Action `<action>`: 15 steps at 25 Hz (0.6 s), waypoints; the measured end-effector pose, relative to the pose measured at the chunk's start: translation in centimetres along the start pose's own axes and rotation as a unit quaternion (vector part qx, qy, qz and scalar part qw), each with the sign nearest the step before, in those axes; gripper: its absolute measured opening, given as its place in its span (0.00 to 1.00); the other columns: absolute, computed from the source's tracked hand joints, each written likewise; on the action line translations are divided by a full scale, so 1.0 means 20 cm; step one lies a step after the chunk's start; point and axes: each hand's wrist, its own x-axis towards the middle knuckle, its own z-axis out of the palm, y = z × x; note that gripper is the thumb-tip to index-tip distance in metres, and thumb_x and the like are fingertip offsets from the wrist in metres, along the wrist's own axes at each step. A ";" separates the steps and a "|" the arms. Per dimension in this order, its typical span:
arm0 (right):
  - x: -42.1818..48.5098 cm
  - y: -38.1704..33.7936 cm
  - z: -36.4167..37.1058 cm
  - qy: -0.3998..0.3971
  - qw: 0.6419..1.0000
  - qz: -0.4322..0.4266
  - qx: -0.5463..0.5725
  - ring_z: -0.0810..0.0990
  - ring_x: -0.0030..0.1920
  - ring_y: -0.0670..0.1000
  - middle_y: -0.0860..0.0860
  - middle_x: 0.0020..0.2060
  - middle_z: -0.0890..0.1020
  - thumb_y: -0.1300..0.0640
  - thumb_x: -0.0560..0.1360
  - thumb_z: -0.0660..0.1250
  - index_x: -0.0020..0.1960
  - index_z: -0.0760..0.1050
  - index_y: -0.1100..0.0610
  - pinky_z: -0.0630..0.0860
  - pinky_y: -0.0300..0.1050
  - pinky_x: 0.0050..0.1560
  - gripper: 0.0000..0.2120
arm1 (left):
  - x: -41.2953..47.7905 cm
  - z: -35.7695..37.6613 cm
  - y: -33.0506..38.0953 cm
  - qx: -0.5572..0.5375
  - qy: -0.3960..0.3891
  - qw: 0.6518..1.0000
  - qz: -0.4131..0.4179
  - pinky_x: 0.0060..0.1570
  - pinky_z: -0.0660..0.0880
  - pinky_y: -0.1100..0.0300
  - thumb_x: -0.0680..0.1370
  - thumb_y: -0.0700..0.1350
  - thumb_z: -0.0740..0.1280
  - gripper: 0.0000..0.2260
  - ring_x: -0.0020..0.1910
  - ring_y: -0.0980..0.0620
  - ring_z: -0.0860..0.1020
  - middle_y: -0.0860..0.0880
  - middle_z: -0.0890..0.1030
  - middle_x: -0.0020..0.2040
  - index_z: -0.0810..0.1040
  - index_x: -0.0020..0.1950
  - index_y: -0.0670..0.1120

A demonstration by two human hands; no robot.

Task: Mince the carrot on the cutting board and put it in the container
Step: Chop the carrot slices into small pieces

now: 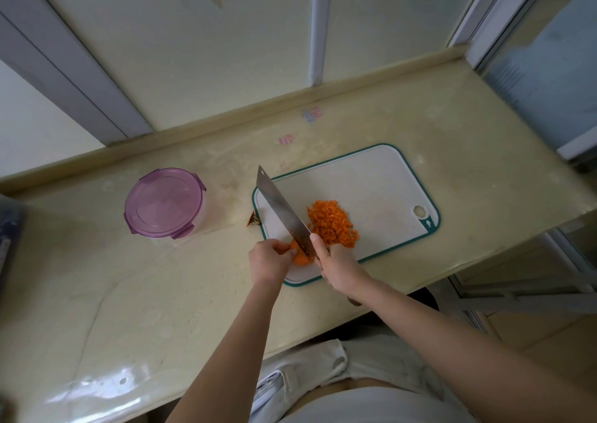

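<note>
A white cutting board (371, 180) with a green rim lies on the counter. A pile of minced carrot (332, 224) sits near the board's middle. My left hand (269, 259) holds a leftover carrot piece (300, 258) at the board's near left corner, fingers curled on it. My right hand (337, 261) grips the handle of a cleaver (282, 209), whose blade rests against the carrot piece and points away to the far left. A round clear container (164, 204) with a purple clip lid stands to the left of the board, closed.
A small brown carrot end (253, 220) lies on the counter beside the board's left edge. The counter's raised back ledge (226, 118) runs along the wall. The counter's front edge is near my body. A dark object (8, 228) sits at the far left.
</note>
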 end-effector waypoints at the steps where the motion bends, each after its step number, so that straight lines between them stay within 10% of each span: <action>1: -0.01 0.00 -0.01 0.000 1.000 -0.003 0.011 0.62 0.21 0.47 0.47 0.19 0.63 0.37 0.79 0.46 0.26 0.58 0.55 0.61 0.45 0.30 0.30 | 0.00 0.00 0.00 0.002 0.001 1.000 0.001 0.42 0.68 0.65 0.72 0.42 0.72 0.06 0.43 0.53 0.76 0.50 0.79 0.41 0.82 0.48 0.43; 15: -0.16 0.02 -0.01 -0.007 0.999 0.030 0.034 0.61 0.17 0.43 0.47 0.19 0.63 0.39 0.80 0.48 0.27 0.59 0.55 0.60 0.39 0.26 0.28 | -0.03 0.03 -0.05 -0.013 0.013 1.000 0.020 0.44 0.71 0.65 0.75 0.42 0.68 0.07 0.44 0.54 0.76 0.47 0.82 0.48 0.81 0.52 0.42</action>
